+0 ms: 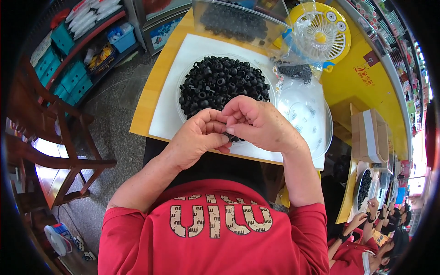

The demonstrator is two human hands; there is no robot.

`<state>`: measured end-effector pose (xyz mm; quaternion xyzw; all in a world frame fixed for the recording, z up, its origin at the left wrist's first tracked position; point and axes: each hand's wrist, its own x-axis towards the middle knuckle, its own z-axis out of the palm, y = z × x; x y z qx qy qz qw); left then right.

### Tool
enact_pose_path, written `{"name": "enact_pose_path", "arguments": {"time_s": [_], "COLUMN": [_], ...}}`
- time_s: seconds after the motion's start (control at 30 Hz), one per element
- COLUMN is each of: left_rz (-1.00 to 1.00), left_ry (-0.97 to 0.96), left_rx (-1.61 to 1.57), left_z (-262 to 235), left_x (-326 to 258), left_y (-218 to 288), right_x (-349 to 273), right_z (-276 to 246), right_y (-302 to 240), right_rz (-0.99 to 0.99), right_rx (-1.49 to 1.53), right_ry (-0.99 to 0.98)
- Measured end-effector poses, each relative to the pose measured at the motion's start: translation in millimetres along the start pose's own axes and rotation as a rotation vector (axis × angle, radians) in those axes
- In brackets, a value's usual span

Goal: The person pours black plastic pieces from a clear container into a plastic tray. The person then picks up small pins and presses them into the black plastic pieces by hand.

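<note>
A heap of small black ring-like parts (220,82) fills a round clear tray (181,111) in front of me. At the tray's near edge my two hands meet, fingertips together. My left hand (204,133) is closed in a pinch, its thumb against a small black part (233,137). From the other side my right hand (256,123) is closed on the same part, thumb and forefinger bent toward it. Fingers hide most of this part, so its exact shape does not show. Right of the heap lies a second round clear tray (300,120).
A clear bin (229,23) of black parts stands at the back of the wooden table (142,114). A yellow fan (337,39) and a clear plastic bag (305,50) are at the back right. A wooden chair (68,156) stands left; co-workers sit at the right around another tray.
</note>
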<state>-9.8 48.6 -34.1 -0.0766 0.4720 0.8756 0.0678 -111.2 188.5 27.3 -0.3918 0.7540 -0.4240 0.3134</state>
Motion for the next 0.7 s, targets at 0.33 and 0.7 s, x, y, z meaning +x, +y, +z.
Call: {"name": "enact_pose_path", "arguments": {"time_s": [0.33,0.7], "left_rz": [-0.045,-0.046], "left_ry": [0.065,0.07], "left_rx": [-0.102,-0.092], "left_z": [1,6], "left_x": [-4,-3], "left_y": [-5,-6], "right_x": [-6,-27], "right_z": [18,19], "right_y": [14,35], "right_rz": [-0.087,-0.312], "right_rx": [0.053,-0.069], "right_ry": [0.136,0.306]}}
